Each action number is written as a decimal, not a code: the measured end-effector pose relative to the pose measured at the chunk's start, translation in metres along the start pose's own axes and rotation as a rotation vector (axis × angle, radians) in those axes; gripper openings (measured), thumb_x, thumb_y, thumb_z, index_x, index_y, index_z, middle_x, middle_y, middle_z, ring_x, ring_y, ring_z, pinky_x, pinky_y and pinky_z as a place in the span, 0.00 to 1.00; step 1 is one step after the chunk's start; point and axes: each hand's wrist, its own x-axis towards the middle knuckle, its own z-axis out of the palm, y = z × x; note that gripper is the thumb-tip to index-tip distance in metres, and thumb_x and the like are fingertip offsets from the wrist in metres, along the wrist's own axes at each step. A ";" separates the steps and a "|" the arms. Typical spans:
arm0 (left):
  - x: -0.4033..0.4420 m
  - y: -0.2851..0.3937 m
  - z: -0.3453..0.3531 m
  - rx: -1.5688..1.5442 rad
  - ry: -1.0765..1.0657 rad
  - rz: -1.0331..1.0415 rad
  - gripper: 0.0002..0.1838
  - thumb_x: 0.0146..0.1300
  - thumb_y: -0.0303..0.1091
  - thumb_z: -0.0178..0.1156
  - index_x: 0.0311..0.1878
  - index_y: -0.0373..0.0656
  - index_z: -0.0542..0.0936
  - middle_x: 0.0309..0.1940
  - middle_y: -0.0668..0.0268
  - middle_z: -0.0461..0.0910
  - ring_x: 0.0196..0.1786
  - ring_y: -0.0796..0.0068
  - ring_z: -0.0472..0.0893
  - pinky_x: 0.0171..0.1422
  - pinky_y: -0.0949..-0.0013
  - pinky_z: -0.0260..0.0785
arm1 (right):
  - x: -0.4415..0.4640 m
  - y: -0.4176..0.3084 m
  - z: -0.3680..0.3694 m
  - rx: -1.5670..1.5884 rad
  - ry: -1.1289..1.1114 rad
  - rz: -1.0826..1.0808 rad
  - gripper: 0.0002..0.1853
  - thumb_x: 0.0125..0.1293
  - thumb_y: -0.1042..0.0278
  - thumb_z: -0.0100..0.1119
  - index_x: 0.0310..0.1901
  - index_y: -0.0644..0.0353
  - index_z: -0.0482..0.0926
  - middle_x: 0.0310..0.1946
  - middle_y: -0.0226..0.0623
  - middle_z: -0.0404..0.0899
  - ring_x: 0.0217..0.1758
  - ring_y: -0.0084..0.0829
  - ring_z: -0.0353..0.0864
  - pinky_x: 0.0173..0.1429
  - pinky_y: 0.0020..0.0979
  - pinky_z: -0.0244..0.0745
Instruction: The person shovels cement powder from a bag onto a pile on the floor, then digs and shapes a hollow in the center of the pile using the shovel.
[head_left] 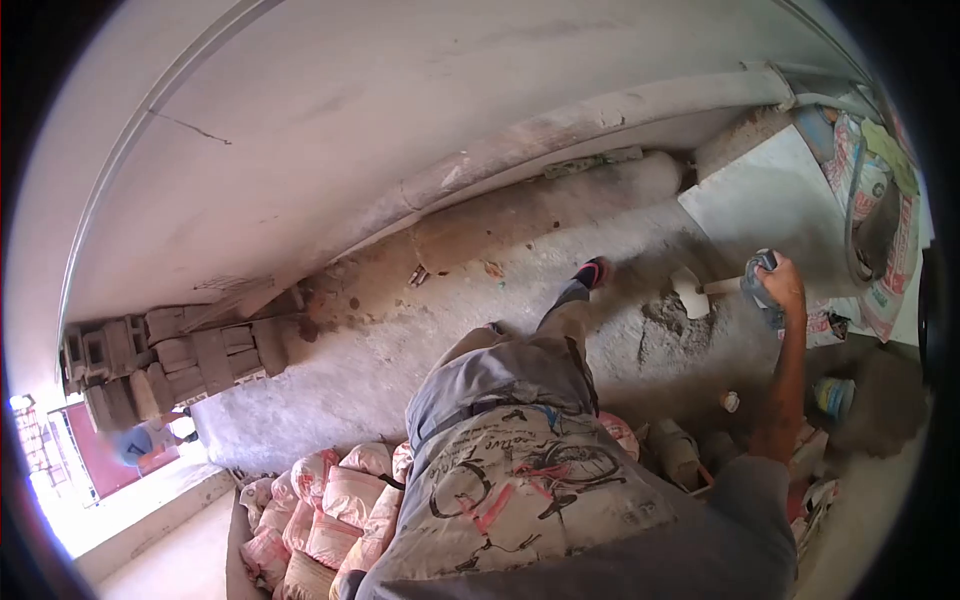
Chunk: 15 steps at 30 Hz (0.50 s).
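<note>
My right hand (785, 284) is closed around a grey cloth-like bundle (760, 280). From that bundle a pale handle (722, 286) runs left to a whitish flat head (690, 293). The head rests at a heap of grey mortar-like mix (674, 325) on the floor; the exact kind of tool is unclear. My left hand is out of the picture.
Stacked sacks (335, 500) lie beside my body. Blocks (195, 360) are piled at the left, near a person (145, 443). A pale board (770, 195), printed bags (870, 190) and a bucket (833, 397) occupy the right side. A wall (400, 110) runs along the floor.
</note>
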 end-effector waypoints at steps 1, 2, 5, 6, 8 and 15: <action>-0.002 0.002 0.004 -0.048 0.012 -0.001 0.14 0.61 0.37 0.56 0.49 0.45 0.73 0.33 0.64 0.80 0.33 0.66 0.81 0.31 0.65 0.72 | 0.002 -0.001 -0.001 0.000 0.011 -0.007 0.17 0.52 0.64 0.62 0.43 0.63 0.78 0.35 0.49 0.81 0.39 0.45 0.81 0.46 0.36 0.73; -0.002 0.006 0.003 -0.111 0.025 0.004 0.14 0.61 0.37 0.56 0.48 0.45 0.73 0.33 0.64 0.80 0.34 0.66 0.81 0.31 0.65 0.73 | 0.005 -0.001 -0.005 -0.002 0.020 -0.014 0.17 0.52 0.65 0.62 0.43 0.64 0.78 0.34 0.48 0.81 0.39 0.44 0.81 0.45 0.36 0.73; 0.012 0.023 -0.014 -0.382 0.059 0.040 0.14 0.60 0.36 0.57 0.48 0.44 0.73 0.35 0.65 0.80 0.36 0.66 0.81 0.34 0.64 0.73 | -0.008 0.002 -0.014 -0.013 0.052 -0.017 0.15 0.52 0.65 0.62 0.41 0.64 0.78 0.34 0.48 0.81 0.39 0.44 0.81 0.45 0.36 0.73; 0.019 0.033 -0.025 -0.485 0.063 0.064 0.14 0.59 0.36 0.57 0.48 0.43 0.73 0.35 0.65 0.81 0.37 0.66 0.81 0.35 0.64 0.74 | -0.016 0.012 -0.012 -0.018 0.062 -0.015 0.15 0.52 0.65 0.62 0.40 0.64 0.78 0.33 0.48 0.81 0.38 0.44 0.81 0.45 0.36 0.72; 0.050 0.075 -0.054 -0.632 0.040 0.181 0.14 0.58 0.35 0.57 0.47 0.42 0.74 0.36 0.65 0.81 0.38 0.66 0.81 0.36 0.64 0.74 | -0.024 0.040 -0.009 -0.010 0.062 -0.018 0.15 0.53 0.65 0.62 0.41 0.63 0.78 0.34 0.48 0.81 0.39 0.45 0.81 0.45 0.37 0.72; 0.030 0.300 -0.092 -0.160 0.204 0.346 0.16 0.67 0.41 0.52 0.52 0.40 0.72 0.35 0.59 0.81 0.34 0.72 0.82 0.36 0.71 0.74 | -0.061 0.026 -0.015 0.035 0.061 -0.019 0.15 0.54 0.64 0.62 0.41 0.63 0.78 0.36 0.50 0.80 0.41 0.46 0.80 0.47 0.37 0.72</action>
